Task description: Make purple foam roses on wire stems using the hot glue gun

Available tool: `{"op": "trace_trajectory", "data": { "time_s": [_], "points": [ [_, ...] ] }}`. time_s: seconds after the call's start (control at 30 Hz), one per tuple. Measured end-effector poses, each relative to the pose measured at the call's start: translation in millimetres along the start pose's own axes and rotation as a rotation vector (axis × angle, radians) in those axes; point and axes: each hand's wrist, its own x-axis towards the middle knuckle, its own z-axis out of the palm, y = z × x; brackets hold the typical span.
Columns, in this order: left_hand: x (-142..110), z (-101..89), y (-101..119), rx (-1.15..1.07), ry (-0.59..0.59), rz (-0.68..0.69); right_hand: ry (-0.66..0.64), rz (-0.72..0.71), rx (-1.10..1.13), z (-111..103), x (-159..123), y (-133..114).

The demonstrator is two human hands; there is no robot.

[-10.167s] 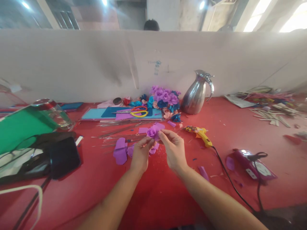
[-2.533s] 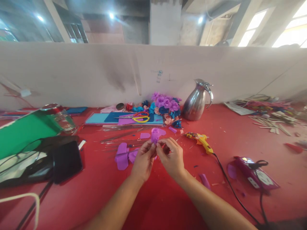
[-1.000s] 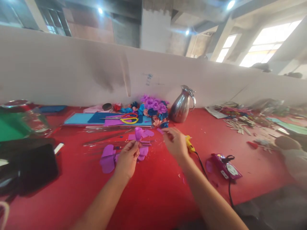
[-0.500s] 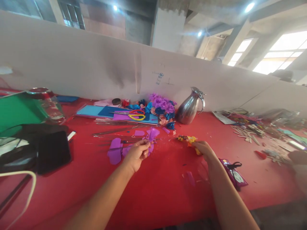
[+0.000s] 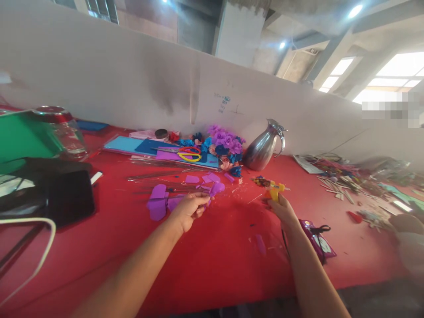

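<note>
My left hand (image 5: 192,207) pinches a small purple paper flower (image 5: 217,189) between thumb and fingertips. Around it on the red table lie purple paper petals (image 5: 157,203) and thin wires (image 5: 150,179). My right hand (image 5: 281,208) is wrapped round a yellow glue gun (image 5: 275,191), lifted off the table, with a dark cord hanging below the wrist. Just beyond it sits a small brown and yellow clump (image 5: 261,181) that I cannot make out clearly. A loose purple petal (image 5: 260,244) lies between my forearms.
Scissors (image 5: 188,153) rest on blue paper sheets (image 5: 124,144) behind, beside a bunch of paper flowers (image 5: 225,141) and a metal jug (image 5: 263,148). A glass jar (image 5: 68,137) and black device (image 5: 74,194) stand left. A purple pouch (image 5: 319,243) and wooden sticks (image 5: 341,185) lie right.
My right hand has taken up the yellow glue gun from the table and raised it. The purple flower in my left hand has tipped over to the right.
</note>
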Motion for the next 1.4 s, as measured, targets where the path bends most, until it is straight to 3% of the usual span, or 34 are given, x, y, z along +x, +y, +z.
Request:
{"op": "trace_trajectory", "data": {
  "time_s": [0.07,0.17,0.37,0.53,0.97,1.4],
  "points": [
    [1,-0.4,-1,0.003,0.001,0.003,-0.12,-0.039,0.357,1,-21,-17],
    [1,-0.3,-2,0.008,-0.001,0.02,-0.254,-0.115,0.465,4,-51,-42],
    [1,0.8,-2,0.049,-0.011,0.042,-0.3,-0.263,0.271,23,-83,-66],
    [1,-0.3,-2,0.061,-0.029,0.063,-0.327,-0.297,0.103,31,-94,-74],
    [2,-0.4,-6,0.104,-0.016,0.069,-0.215,-0.328,-0.084,45,-92,-68],
    [1,0.1,-5,0.051,-0.034,0.094,-0.196,-0.333,-0.131,38,-99,-64]
  ]
}}
